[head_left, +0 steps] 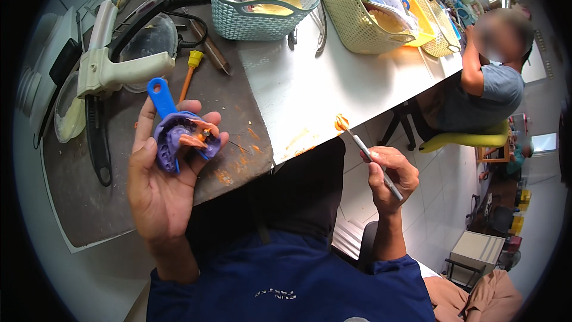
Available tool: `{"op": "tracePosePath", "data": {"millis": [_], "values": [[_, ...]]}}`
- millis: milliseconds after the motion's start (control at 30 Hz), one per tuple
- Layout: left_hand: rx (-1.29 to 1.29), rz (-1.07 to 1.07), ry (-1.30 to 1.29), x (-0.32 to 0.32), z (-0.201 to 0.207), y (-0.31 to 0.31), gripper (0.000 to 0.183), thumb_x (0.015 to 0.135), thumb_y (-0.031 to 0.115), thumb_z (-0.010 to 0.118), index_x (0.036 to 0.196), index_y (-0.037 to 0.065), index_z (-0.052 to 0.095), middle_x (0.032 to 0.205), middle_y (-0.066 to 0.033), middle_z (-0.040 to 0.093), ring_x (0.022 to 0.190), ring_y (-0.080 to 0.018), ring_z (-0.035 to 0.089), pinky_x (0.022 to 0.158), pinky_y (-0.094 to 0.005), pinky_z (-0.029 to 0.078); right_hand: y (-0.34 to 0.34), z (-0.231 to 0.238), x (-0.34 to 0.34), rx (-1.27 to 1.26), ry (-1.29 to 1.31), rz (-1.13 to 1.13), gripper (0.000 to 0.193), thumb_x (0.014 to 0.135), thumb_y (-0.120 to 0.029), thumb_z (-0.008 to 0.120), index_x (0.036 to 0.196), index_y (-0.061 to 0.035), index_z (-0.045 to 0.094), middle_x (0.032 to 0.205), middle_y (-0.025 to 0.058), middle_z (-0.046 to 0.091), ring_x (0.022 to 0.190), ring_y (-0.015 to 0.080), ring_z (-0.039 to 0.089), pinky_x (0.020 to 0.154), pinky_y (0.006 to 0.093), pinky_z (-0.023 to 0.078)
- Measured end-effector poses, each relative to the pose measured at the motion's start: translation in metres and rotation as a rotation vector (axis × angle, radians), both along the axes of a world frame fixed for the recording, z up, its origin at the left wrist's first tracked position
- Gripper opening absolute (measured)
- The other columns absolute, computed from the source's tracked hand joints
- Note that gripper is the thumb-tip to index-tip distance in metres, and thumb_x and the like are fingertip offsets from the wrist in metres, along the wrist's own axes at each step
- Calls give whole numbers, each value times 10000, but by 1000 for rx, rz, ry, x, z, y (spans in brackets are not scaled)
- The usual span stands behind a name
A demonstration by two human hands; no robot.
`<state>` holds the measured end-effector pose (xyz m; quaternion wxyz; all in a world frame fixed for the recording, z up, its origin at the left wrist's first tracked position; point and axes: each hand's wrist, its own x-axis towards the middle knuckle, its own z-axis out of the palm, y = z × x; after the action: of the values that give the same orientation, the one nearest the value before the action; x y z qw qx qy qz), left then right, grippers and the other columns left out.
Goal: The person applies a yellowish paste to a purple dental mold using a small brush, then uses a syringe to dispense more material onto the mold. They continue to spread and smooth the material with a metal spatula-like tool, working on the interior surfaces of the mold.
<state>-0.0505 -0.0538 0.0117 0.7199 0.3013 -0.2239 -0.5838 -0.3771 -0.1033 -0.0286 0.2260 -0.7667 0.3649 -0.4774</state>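
Note:
Cradled in my left hand (164, 194) is a dental impression tray (162, 98) with a blue handle. Purple impression material (168, 134) fills it, and an orange mass (193, 137) with a small metallic bit lies on its right part. My right hand (392, 174) pinches a slim grey-handled carving tool (381, 170), which points up and to the left. A lump of orange material (341, 123) sits on the tool's tip, over the white table's front edge. The tool and the tray are well apart.
A cream-coloured dispensing gun (128, 71) and a yellow-topped orange stick (189, 74) lie on the stained grey mat (238, 125). Baskets, one teal (256, 21), one pale green (351, 21), stand at the back of the white table (286, 77). A person (497, 83) sits at the right.

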Motion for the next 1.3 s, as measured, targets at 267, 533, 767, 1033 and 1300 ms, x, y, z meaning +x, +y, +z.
{"op": "tracePosePath", "data": {"millis": [267, 533, 767, 1033, 1300], "values": [[16, 29, -20, -2, 0, 0, 649, 991, 227, 442, 1533, 7, 162, 1387, -295, 450, 1277, -456, 502, 1069, -603, 431, 1, 1, 5, 73, -95, -100, 176, 797, 92, 677, 967, 44, 673, 889, 181, 726, 829, 244, 727, 760, 310, 569], [31, 53, -22, -3, -1, -1, 644, 990, 234, 443, 1532, 17, 170, 1380, -302, 457, 1264, -464, 513, 1067, -601, 434, 0, -3, 7, -37, -23, -62, 242, 744, 117, 702, 963, 17, 676, 908, 175, 723, 816, 240, 721, 710, 299, 568], [29, 54, -20, -3, -1, -1, 646, 987, 233, 448, 1530, 16, 175, 1375, -301, 463, 1258, -463, 519, 1063, -598, 440, -1, -4, 8, -166, 81, -28, 269, 743, 112, 725, 981, -2, 667, 915, 171, 720, 831, 254, 719, 727, 317, 566], [32, 64, -23, -4, -1, -1, 652, 985, 232, 446, 1533, 13, 168, 1369, -300, 467, 1254, -463, 523, 1061, -597, 443, 1, -6, 6, -132, 68, -54, 260, 742, 114, 723, 971, 1, 671, 912, 169, 723, 837, 263, 722, 743, 327, 569], [26, 69, -36, -4, 0, -1, 664, 985, 235, 444, 1537, 13, 150, 1368, -303, 466, 1252, -463, 523, 1057, -595, 447, -1, -4, 6, -101, 68, -51, 201, 801, 88, 691, 986, 14, 662, 900, 183, 719, 841, 253, 718, 749, 317, 573]]}}
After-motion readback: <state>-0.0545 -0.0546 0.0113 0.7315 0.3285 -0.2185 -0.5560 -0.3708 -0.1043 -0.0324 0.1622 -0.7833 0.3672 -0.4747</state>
